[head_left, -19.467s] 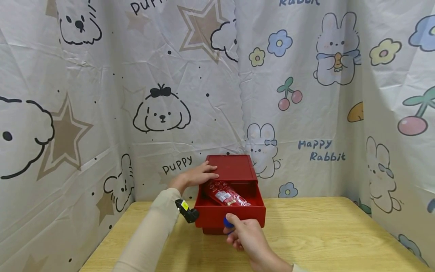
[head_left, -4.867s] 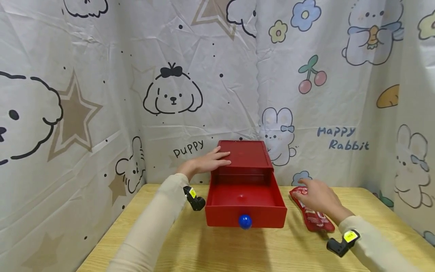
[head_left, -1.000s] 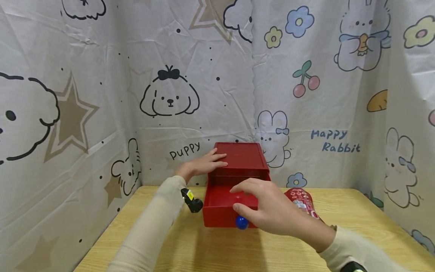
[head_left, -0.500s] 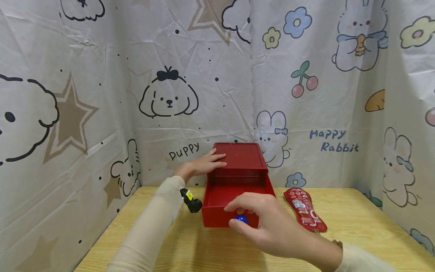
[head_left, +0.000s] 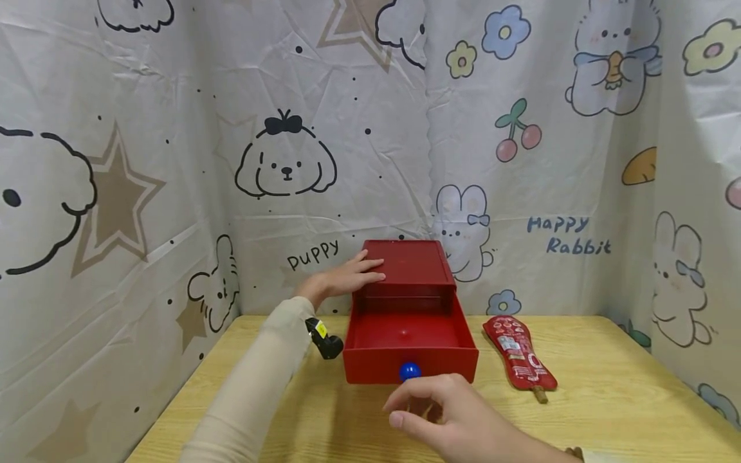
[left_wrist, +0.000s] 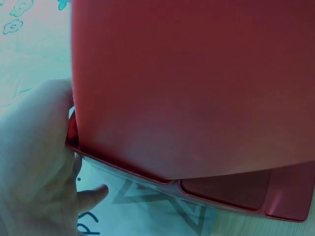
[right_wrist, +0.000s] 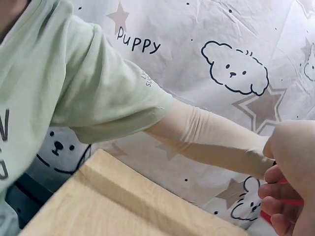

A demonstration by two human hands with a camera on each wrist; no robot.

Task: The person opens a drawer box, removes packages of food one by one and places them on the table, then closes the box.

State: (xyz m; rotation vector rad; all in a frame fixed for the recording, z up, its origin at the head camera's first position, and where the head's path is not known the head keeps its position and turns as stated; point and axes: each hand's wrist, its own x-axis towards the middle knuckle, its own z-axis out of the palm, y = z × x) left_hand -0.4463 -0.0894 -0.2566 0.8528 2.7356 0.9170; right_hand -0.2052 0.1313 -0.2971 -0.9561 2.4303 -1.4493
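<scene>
A red box stands on the table with its drawer pulled out and nothing inside it. My left hand rests on the box's top left edge, fingers spread straight; in the left wrist view the box's red side fills most of the picture. A blue round knob sits on the drawer front. Just below and nearer than the knob is my right hand, thumb and fingers loosely curved with nothing between them. Right of the box lies a glossy red printed packet, a brown stub at its lower end.
The wooden table extends on both sides of the box. Patterned cloth walls enclose it at the back and sides. A black wrist camera is on my left sleeve, near the drawer's left side.
My right hand has drawn back from over the drawer to below the knob. Earlier, the packet lay in the less-open drawer; now it is on the table. The left hand stays put.
</scene>
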